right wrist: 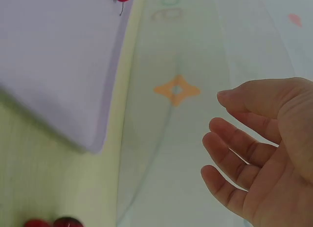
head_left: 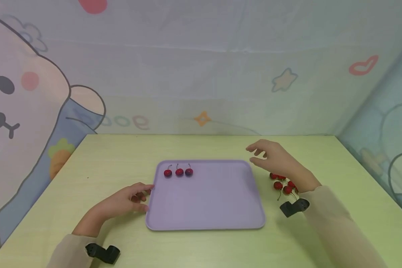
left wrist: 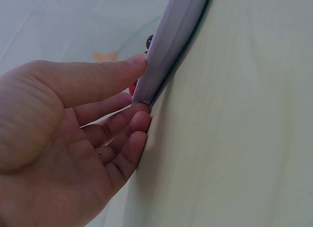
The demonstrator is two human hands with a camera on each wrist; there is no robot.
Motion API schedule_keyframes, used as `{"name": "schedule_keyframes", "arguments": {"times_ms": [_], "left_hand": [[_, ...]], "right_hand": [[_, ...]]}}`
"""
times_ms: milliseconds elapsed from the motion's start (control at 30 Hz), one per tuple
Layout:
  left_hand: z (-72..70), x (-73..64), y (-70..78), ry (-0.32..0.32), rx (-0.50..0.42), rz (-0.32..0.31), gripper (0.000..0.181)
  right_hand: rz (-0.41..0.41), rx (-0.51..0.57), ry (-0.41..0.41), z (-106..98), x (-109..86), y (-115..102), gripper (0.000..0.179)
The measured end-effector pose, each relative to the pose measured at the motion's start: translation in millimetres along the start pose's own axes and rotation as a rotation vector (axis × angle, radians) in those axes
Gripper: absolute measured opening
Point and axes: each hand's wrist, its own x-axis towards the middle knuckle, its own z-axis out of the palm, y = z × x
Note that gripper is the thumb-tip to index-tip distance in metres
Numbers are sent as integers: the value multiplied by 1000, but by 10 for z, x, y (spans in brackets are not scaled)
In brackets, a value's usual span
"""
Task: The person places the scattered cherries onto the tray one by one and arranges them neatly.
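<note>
A lilac tray (head_left: 207, 201) lies on the table, with three dark red cherries (head_left: 179, 172) in a row at its far left corner, stems pointing away. My left hand (head_left: 128, 199) is at the tray's left side, the tips of thumb and index finger spread along the rim and touching it. In the left wrist view, the thumb (left wrist: 105, 80) rests against the tray's outer wall (left wrist: 166, 51). My right hand (head_left: 274, 156) is raised beyond the tray's right side, fingers loosely bent and holding nothing. Below its wrist lies a heap of stemmed cherries (head_left: 278, 185), partly hidden by the arm.
The pale yellow-green table (head_left: 201, 247) carries the tray and the cherry heap. A printed cloth backdrop (head_left: 201, 74) stands along its far edge and continues on the right side. Each sleeve has a black wrist camera (head_left: 102, 253) on it.
</note>
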Motion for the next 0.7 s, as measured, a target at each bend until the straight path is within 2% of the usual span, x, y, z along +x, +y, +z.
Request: {"name": "schedule_keyframes", "arguments": {"times_ms": [433, 700], "left_hand": [[4, 10, 6, -5, 6, -11, 67], [4, 9, 2, -1, -11, -3, 67]], "right_hand": [[118, -44, 52, -191, -496, 326, 31], [139, -66, 70, -198, -714, 530, 30]]}}
